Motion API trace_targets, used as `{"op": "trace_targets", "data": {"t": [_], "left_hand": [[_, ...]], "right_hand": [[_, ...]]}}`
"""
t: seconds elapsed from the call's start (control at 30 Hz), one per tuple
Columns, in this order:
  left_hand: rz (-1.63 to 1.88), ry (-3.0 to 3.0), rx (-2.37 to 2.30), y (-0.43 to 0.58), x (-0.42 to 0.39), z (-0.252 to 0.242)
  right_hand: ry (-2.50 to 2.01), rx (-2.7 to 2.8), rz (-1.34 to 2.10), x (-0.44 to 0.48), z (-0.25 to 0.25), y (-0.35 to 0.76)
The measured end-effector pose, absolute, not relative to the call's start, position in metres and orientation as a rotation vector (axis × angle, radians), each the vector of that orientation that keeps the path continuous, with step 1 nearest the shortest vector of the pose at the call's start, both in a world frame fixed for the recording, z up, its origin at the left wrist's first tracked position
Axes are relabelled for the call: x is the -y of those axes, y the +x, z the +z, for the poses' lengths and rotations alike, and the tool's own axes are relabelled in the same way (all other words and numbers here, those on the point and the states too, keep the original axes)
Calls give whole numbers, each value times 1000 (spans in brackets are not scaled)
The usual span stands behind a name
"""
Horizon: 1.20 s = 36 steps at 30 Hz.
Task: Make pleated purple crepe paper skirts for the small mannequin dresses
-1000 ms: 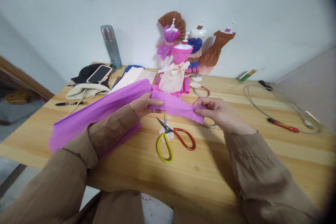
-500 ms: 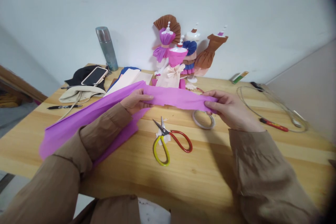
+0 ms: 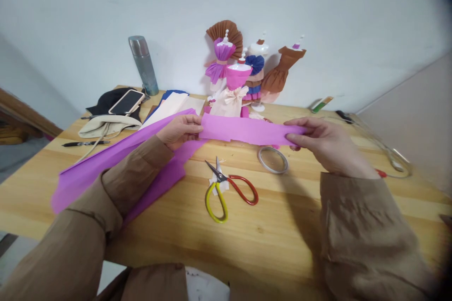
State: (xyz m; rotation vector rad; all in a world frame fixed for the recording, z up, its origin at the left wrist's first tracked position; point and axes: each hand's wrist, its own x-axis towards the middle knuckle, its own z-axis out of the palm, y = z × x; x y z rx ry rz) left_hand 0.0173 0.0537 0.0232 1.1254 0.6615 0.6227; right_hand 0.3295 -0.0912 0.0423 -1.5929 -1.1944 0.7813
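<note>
A narrow strip of purple crepe paper (image 3: 247,130) is stretched level above the table between my hands. My left hand (image 3: 181,129) pinches its left end, and my right hand (image 3: 321,143) pinches the right end between thumb and fingers. Under my left forearm lies a larger purple crepe paper sheet (image 3: 106,164). Below the strip, scissors (image 3: 221,178) with one yellow and one red handle rest with blades parted, on a small white scrap (image 3: 214,190). A roll of tape (image 3: 260,162) lies flat near my right hand.
Small dress forms in paper dresses (image 3: 238,77) stand along the wall. At left are a thermos (image 3: 144,66), a phone (image 3: 127,102) on a black cap (image 3: 100,103), a pen (image 3: 86,143) and folded paper (image 3: 165,108). A cable (image 3: 377,138) lies at right.
My right hand has moved right with its end of the strip, and my left hand has shifted slightly left. The strip is flatter and straighter. My right hand now covers most of the red-handled tool.
</note>
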Motion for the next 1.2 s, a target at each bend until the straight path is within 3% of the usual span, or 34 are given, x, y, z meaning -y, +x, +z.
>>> {"op": "trace_targets", "data": {"t": [0.17, 0.37, 0.57, 0.67, 0.8, 1.2], "left_hand": [[650, 1227, -710, 17, -53, 23], [337, 1789, -786, 13, -59, 25], [43, 2646, -1527, -1, -68, 30], [-180, 2637, -1810, -8, -75, 23], [-250, 2578, -1847, -16, -86, 16], [-47, 2539, -2124, -43, -113, 55]], "right_hand": [[-1600, 1228, 740, 93, 44, 329], [-1724, 1530, 931, 101, 52, 338], [-1945, 1823, 1241, 97, 35, 352], [-2006, 1811, 1300, 93, 26, 352], [-2046, 1832, 1321, 91, 24, 352], [-2110, 1740, 1281, 95, 19, 363]]}}
